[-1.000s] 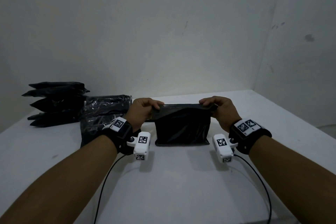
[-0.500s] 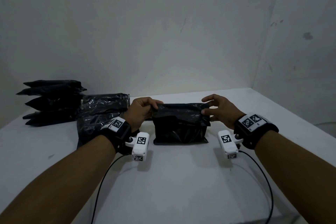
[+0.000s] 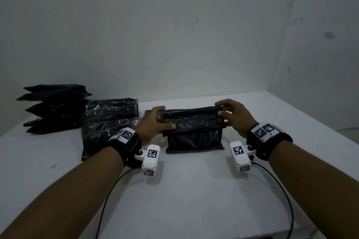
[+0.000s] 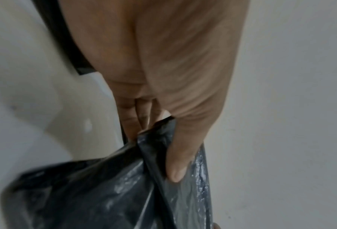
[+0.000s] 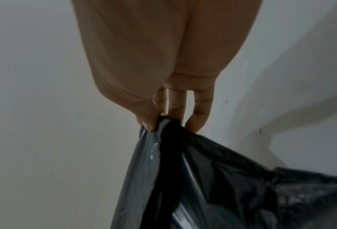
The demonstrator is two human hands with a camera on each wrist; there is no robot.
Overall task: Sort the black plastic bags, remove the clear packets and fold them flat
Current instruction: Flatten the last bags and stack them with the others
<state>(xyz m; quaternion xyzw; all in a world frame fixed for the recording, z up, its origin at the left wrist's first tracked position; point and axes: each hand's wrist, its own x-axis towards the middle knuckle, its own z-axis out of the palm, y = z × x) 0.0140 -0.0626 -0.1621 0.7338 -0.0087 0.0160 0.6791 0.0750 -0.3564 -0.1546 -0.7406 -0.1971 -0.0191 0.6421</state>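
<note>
Left hand [image 3: 155,124] and right hand [image 3: 234,114] pinch opposite ends of black bag [image 3: 194,132] above desk [image 3: 194,190]; slick film could slip from fingers [image 5: 200,111], spoiling fold.

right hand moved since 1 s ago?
Yes. The right hand now pinches the bag's top right corner a little further right and higher against the bag's bottom edge on the table.
</note>
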